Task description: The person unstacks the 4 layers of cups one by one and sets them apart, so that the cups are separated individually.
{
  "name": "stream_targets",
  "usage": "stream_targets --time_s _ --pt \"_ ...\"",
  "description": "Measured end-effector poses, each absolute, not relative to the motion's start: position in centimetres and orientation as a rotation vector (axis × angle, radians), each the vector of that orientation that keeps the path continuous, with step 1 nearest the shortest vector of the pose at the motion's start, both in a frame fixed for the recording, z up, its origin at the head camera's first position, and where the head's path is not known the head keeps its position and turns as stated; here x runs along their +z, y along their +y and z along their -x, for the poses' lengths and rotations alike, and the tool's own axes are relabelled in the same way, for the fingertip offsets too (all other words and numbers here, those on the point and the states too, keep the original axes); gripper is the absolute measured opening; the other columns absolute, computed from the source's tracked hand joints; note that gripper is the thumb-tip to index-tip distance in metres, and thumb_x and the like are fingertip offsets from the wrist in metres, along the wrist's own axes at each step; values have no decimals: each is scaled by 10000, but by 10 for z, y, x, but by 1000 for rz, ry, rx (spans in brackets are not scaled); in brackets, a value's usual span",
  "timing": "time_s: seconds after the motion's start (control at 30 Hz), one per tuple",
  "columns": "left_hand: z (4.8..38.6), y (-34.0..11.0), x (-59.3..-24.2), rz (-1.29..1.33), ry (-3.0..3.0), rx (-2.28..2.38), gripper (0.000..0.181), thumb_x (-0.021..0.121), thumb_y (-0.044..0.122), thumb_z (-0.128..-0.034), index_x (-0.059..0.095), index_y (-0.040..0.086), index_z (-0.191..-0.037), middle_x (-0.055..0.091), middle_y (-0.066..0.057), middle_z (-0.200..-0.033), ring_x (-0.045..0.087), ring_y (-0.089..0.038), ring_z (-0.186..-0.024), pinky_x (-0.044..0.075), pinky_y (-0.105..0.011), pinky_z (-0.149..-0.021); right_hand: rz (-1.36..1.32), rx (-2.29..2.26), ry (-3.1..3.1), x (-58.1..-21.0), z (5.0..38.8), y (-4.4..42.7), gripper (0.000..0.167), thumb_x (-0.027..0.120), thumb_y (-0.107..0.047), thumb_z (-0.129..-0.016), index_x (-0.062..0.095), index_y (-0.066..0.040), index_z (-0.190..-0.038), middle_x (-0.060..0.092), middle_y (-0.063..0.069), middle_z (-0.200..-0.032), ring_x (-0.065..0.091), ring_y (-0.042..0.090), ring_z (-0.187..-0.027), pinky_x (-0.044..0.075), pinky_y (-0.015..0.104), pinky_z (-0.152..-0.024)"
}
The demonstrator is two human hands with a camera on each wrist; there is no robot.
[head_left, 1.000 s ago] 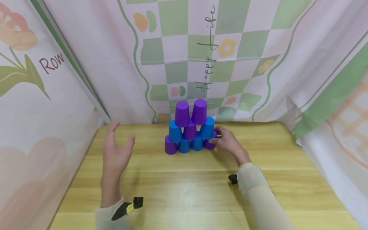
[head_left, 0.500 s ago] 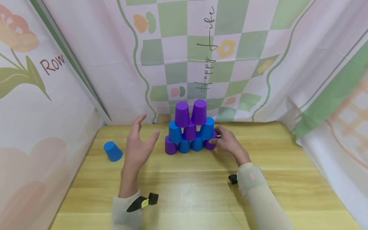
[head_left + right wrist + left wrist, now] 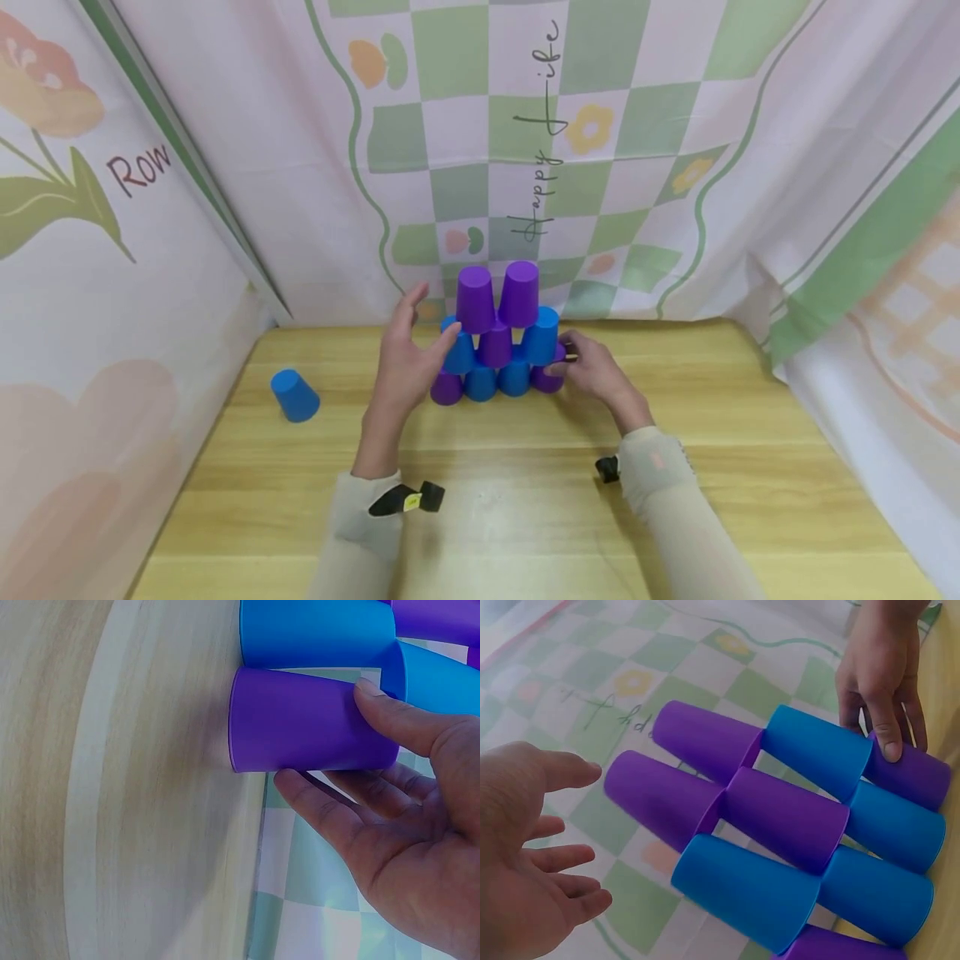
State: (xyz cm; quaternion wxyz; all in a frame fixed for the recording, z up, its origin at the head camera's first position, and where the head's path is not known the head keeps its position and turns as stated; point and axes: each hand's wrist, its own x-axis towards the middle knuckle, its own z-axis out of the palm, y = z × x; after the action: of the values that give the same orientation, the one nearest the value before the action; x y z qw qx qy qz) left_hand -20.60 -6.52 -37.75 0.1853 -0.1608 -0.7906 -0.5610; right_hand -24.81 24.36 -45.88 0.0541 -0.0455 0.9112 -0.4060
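Note:
Upside-down plastic cups stand stacked in three tiers. Two purple cups, a left one (image 3: 476,300) and a right one (image 3: 520,294), form the top. The middle tier is a purple cup (image 3: 495,343) between two blue cups (image 3: 540,337); several blue and purple cups make the base. My left hand (image 3: 405,367) is at the stack's left side, thumb and fingers spread; the left wrist view shows a gap between the hand (image 3: 525,855) and the top cups. My right hand (image 3: 420,810) holds the base's right-end purple cup (image 3: 307,724), thumb on one side, fingers on the other.
A lone blue cup (image 3: 295,395) stands upside down on the wooden table (image 3: 510,500), left of the stack. A patterned curtain (image 3: 465,183) hangs close behind the stack, and printed cloth (image 3: 82,375) lines the left side.
My left hand has moved right, from beside the table's left part to the stack, bringing the lone blue cup into sight. My right hand stays on its purple cup.

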Motion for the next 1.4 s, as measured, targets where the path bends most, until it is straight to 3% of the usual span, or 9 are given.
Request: stream_targets --time_s 0.4,1.07,1.4 --pt "226 -39 -374 437 -2303 -1527 749 788 285 -966 427 55 -1580 504 -158 -1574 478 -314 -1457 433 -502 -1208 157 -1214 2792 -467 243 244 554 760 -188 -961 536 45 -1411 634 289 -1376 604 478 -1297 512 600 -1099" --pt "250 -23 -369 392 -2322 -1654 769 804 86 -931 387 7 -1573 547 -205 -1502 558 -359 -1396 467 -497 -1184 181 -1214 2812 -460 249 240 510 760 -157 -957 556 53 -1375 640 291 -1362 610 479 -1297 531 585 -1082" --pt "250 -21 -371 405 -2333 -1684 644 796 101 -943 469 90 -1498 621 -145 -1405 641 -332 -1280 552 -488 -1091 160 -1226 2795 -458 249 242 487 752 -157 -963 562 30 -1371 646 275 -1359 612 465 -1298 530 582 -1085"
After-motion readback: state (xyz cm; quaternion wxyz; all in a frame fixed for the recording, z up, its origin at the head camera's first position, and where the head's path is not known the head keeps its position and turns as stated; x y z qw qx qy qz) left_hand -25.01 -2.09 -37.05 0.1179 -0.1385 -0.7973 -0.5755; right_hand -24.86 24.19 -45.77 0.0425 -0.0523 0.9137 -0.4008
